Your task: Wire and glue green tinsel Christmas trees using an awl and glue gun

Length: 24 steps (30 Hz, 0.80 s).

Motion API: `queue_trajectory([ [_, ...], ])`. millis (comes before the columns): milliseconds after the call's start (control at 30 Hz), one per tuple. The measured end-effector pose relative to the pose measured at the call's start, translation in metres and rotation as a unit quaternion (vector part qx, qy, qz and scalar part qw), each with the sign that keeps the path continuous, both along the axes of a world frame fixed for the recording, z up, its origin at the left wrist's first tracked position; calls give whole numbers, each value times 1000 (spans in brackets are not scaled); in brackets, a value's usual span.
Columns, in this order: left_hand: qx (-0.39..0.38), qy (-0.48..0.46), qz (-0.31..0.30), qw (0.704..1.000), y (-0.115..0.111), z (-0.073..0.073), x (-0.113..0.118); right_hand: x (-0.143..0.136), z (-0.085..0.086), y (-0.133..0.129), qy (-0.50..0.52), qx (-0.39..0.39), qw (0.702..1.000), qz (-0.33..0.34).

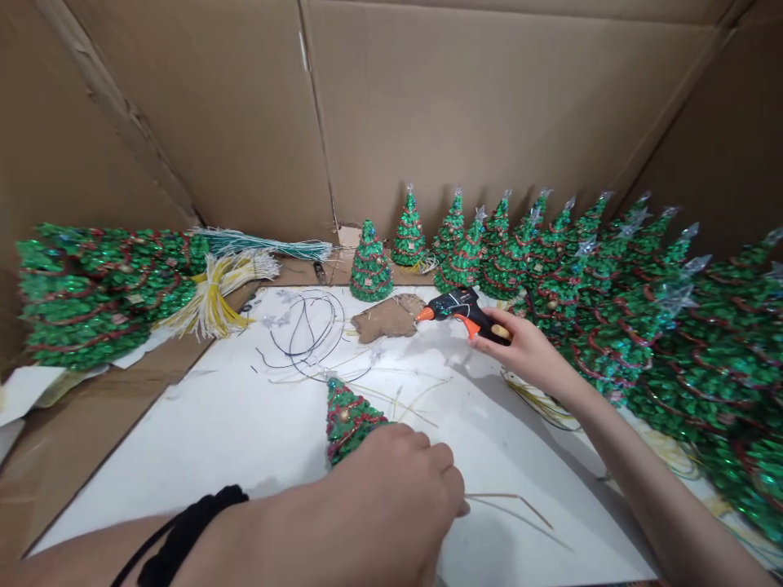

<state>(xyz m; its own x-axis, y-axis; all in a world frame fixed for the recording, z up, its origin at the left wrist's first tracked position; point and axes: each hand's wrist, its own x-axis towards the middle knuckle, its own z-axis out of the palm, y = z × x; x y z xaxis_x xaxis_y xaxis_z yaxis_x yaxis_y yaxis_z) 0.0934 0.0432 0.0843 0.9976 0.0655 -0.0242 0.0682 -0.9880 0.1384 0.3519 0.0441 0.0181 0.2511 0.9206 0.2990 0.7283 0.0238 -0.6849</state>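
My left hand [397, 481] is closed round the lower part of a small green tinsel Christmas tree [350, 416], whose tip points up and away from me. A thin yellowish wire [507, 496] sticks out to the right from beside those fingers; its other end is hidden. My right hand [517, 344] grips a black and orange hot glue gun [457, 306] by its handle. The gun's orange nozzle is at the right edge of a torn piece of brown cardboard [388, 318]. Whether the nozzle touches the cardboard, I cannot tell.
Finished-looking trees [526, 244] with clear stars crowd the right side; one tree [370, 265] stands behind the cardboard. Loose dark wire coils [306, 326] lie on the white board [201, 424]. Bundles of yellow-white wires [214, 297] and more trees [86, 302] are at left. Cardboard walls [489, 98] enclose the back.
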Motion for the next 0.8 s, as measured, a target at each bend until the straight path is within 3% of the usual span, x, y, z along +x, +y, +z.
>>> queue_trajectory([
  [100, 21, -9, -37, 999, -2, -10, 6, 0, 1, -2, 54, 18, 997, 46],
  [200, 68, -16, -58, 996, 0, -17, 8, -2, 8, -8, 56, 20, 997, 50],
  [367, 219, -31, -4, 975, -5, -30, 7, -6, 22, -20, 4, -4, 999, 48],
  [467, 272, -72, 16, 959, -13, -38, 6, -5, 19, -19, -13, -28, 999, 34],
  [667, 322, -97, 70, 939, -26, -51, 6, -6, 5, -8, 42, -96, 994, 42],
  [800, 312, -70, 36, 947, -23, -50, 8, -10, 7, -12, 45, -74, 993, 86],
])
